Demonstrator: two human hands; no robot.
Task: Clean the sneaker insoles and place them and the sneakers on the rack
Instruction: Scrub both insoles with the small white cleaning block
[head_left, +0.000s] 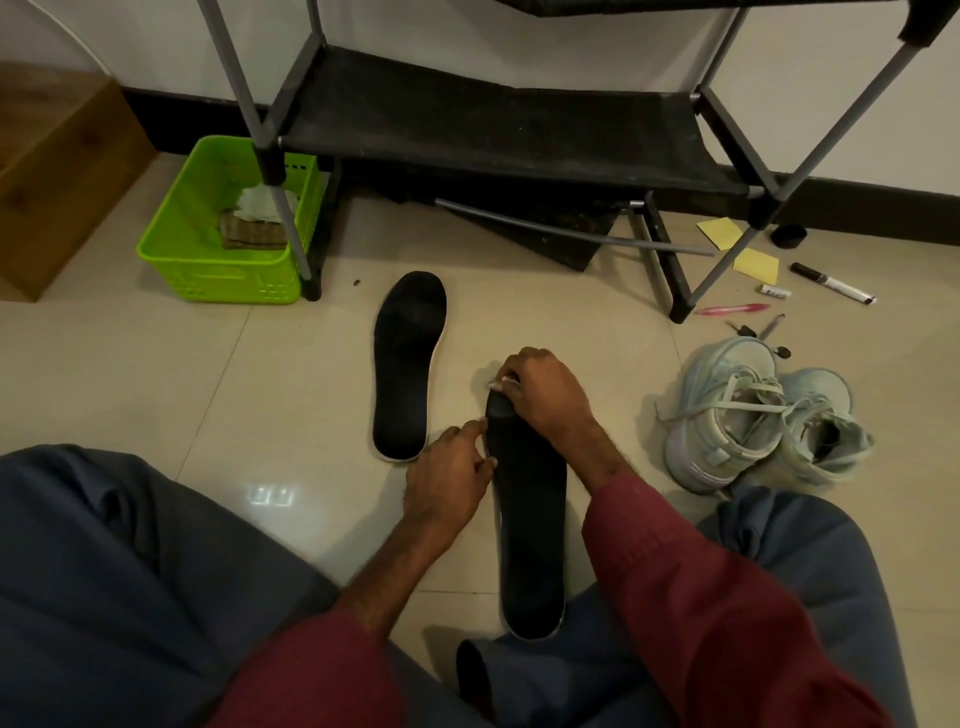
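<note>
Two black insoles lie on the tiled floor. One insole (408, 364) rests alone at centre. The other insole (532, 525) lies between my knees. My left hand (449, 483) pinches its left edge near the toe. My right hand (543, 395) is at the toe end, fingers curled round a small white wipe (498, 382) pressed on the insole's tip. A pair of pale mint sneakers (753, 415) sits on the floor to the right. The black fabric rack (493, 124) stands behind, its lower shelf bare.
A green plastic basket (171, 249) with cloths stands at the rack's left leg, a wooden box (57, 166) beyond it. Yellow notes (756, 265), a marker (831, 283), a pink pen and keys lie right of the rack. My knees fill the bottom corners.
</note>
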